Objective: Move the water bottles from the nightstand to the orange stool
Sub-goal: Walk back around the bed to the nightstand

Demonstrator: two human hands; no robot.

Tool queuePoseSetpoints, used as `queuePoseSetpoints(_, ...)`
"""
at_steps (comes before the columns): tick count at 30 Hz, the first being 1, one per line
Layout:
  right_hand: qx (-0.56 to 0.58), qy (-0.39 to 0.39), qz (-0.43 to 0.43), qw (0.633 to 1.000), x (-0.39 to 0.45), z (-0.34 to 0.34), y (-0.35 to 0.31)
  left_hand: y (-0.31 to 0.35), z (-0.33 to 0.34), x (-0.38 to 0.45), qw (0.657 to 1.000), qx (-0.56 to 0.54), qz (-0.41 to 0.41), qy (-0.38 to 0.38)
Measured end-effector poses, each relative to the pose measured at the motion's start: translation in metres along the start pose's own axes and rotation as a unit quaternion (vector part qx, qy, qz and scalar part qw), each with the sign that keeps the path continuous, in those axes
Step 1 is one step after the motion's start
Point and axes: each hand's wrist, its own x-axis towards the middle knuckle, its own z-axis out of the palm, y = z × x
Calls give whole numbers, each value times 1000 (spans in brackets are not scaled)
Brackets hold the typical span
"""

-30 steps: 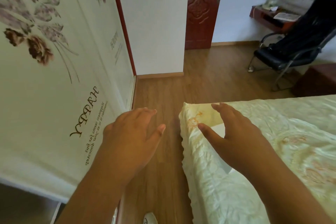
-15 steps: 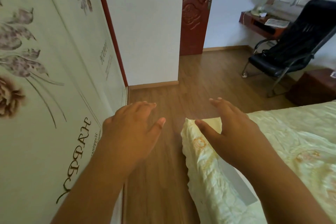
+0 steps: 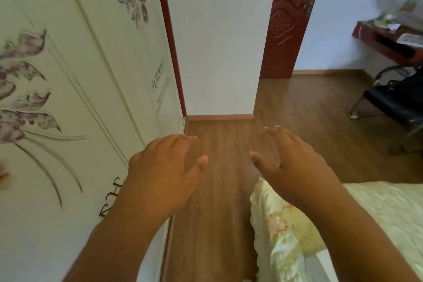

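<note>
My left hand [image 3: 164, 167] and my right hand [image 3: 295, 167] are held out in front of me above the wooden floor, palms down, fingers relaxed and spread, holding nothing. No water bottle, nightstand or orange stool shows in the head view.
A pale wardrobe [image 3: 68, 98] with flower prints runs along the left. The corner of a bed [image 3: 286, 236] with a cream cover lies at lower right. A narrow strip of wooden floor [image 3: 217, 190] leads between them toward a white wall, a dark red door [image 3: 286, 25], a black chair [image 3: 398, 103] and a red desk [image 3: 389, 41].
The view has moved forward along the aisle; the bed corner has slid lower and the wall and door have come nearer. Both hands stay outstretched and empty.
</note>
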Motion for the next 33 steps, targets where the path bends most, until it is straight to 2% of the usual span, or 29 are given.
queuePoseSetpoints(7, 17, -1, -80, 997, 116, -30, 5, 17, -13, 83, 996, -20, -71, 54)
queuePoseSetpoints(13, 20, -15, -85, 996, 173, -39, 24, 32, -4, 140, 996, -33, -78, 38)
queuePoseSetpoints(19, 25, 52, -30, 998, 231, -59, 51, 48, 6, 225, 998, -45, -26, 27)
queuePoseSetpoints(25, -32, 58, 37, 997, 288, -59, 56, 56, 14, 327, 997, -58, 44, 3)
queuePoseSetpoints(31, -43, 69, 109, 991, 357, -53, 42, 50, 14, 430, 988, -78, 98, -95)
queuePoseSetpoints(33, -45, 78, 133, 987, 381, -50, 34, 45, 17, 461, 984, -79, 118, -103)
